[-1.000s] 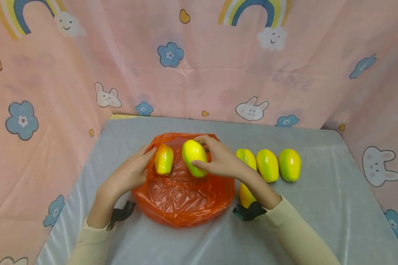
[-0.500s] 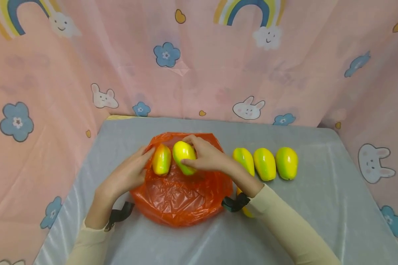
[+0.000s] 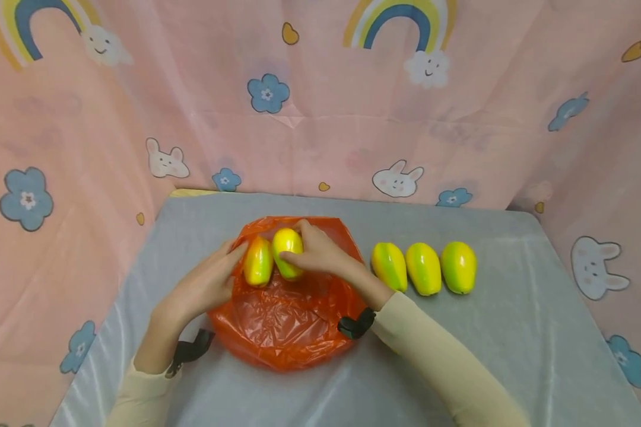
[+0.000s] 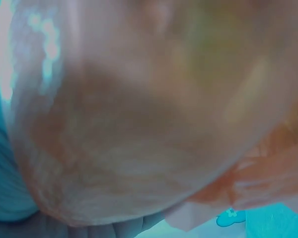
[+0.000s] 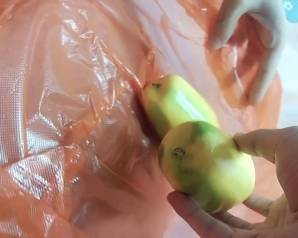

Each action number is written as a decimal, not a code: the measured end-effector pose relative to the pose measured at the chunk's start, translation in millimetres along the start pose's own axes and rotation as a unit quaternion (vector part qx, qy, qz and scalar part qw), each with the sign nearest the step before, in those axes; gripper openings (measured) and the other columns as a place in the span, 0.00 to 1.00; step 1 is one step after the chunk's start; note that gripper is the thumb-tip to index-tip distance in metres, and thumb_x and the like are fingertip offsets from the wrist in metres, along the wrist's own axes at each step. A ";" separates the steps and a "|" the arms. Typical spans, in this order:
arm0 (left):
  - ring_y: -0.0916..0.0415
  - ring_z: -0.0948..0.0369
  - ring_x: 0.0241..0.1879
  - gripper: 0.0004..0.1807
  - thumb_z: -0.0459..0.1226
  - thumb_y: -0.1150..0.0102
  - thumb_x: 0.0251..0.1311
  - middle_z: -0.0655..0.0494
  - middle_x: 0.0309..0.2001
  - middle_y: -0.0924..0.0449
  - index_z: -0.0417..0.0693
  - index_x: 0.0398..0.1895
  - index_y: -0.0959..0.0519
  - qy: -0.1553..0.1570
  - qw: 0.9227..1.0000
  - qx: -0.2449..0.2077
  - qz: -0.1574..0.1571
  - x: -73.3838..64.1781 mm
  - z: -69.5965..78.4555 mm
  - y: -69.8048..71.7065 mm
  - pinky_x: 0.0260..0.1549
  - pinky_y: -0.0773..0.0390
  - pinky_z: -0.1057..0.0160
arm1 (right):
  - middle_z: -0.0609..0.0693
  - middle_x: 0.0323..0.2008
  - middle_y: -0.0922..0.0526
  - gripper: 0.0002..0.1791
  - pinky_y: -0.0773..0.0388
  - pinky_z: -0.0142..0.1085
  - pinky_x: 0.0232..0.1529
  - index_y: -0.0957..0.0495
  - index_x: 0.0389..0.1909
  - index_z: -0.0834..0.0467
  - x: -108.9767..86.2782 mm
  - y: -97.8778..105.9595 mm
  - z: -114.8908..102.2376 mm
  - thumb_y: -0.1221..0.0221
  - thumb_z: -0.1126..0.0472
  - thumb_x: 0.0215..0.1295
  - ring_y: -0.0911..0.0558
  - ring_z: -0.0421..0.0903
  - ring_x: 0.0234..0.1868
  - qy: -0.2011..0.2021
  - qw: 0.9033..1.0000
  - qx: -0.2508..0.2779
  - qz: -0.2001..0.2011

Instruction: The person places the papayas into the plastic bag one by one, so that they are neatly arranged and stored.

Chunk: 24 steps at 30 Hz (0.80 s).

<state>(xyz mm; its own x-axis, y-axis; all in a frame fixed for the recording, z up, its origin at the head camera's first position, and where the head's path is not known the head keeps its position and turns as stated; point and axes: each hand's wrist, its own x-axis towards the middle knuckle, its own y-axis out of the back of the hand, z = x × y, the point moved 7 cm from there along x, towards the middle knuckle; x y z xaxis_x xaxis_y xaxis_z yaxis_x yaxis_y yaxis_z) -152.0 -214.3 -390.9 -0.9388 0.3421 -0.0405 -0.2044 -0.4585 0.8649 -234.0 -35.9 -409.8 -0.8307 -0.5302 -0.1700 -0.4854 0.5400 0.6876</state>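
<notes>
At the far left, your left hand (image 3: pixel 205 284), below a cream sleeve (image 3: pixel 144 394) and black wrist strap (image 3: pixel 193 349), touches the left edge of a thin, crinkled orange-red plastic bag (image 3: pixel 283 323). Its thumb and one finger stand apart in the right wrist view; you cannot tell whether its other fingers grip the film, as the left wrist view is mostly blurred plastic.

Next, a glossy, oval yellow-green fruit with an orange end (image 3: pixel 257 265) lies on the bag's film, near your left fingertips. Just to its right, you hold a smooth yellow-green oval fruit (image 3: pixel 286 242) in your right hand (image 3: pixel 323 252), thumb on one side and fingers curled round the other, over the bag. You cannot tell whether the two fruits touch.

Farther right, three shiny yellow-green oval fruits (image 3: pixel 424 268) sit in a row on the grey cloth-covered table (image 3: pixel 513 350).
</notes>
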 end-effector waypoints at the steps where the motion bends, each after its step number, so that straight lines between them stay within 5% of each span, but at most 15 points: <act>1: 0.32 0.36 0.75 0.42 0.20 0.43 0.62 0.33 0.80 0.39 0.33 0.81 0.41 -0.002 1.000 0.002 0.001 -0.3 0.4 0.9 0.71 0.27 0.34 | 0.62 0.56 0.18 0.37 0.14 0.38 0.47 0.35 0.70 0.67 2.1 -1.0 0.4 0.33 0.51 0.70 0.16 0.52 0.49 -0.003 1.000 0.001 0.004; 9: 0.31 0.37 0.74 0.42 0.18 0.46 0.60 0.34 0.79 0.39 0.32 0.81 0.41 -0.010 1.000 0.008 0.006 -0.2 2.7 3.9 0.70 0.26 0.36 | 0.62 0.49 0.20 0.37 0.20 0.34 0.37 0.32 0.65 0.70 11.0 -8.9 12.9 0.32 0.48 0.68 0.20 0.50 0.40 -0.058 0.998 0.002 0.031; 24: 0.32 0.37 0.75 0.41 0.20 0.44 0.61 0.33 0.80 0.40 0.31 0.81 0.41 0.004 1.000 0.002 0.001 -0.8 -1.9 3.9 0.71 0.27 0.36 | 0.67 0.65 0.24 0.43 0.15 0.50 0.56 0.35 0.75 0.67 5.9 -22.8 20.7 0.36 0.44 0.70 0.19 0.58 0.56 -0.072 0.997 -0.027 0.027</act>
<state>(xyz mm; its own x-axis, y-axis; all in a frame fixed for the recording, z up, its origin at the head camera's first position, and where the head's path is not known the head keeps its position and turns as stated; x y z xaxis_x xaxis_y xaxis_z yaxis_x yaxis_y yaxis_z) -152.5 -217.8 -388.4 -0.9415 0.3345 -0.0422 -0.2010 -0.4565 0.8667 -233.5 -37.8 -441.0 -0.8872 -0.4006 -0.2287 -0.4272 0.5265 0.7350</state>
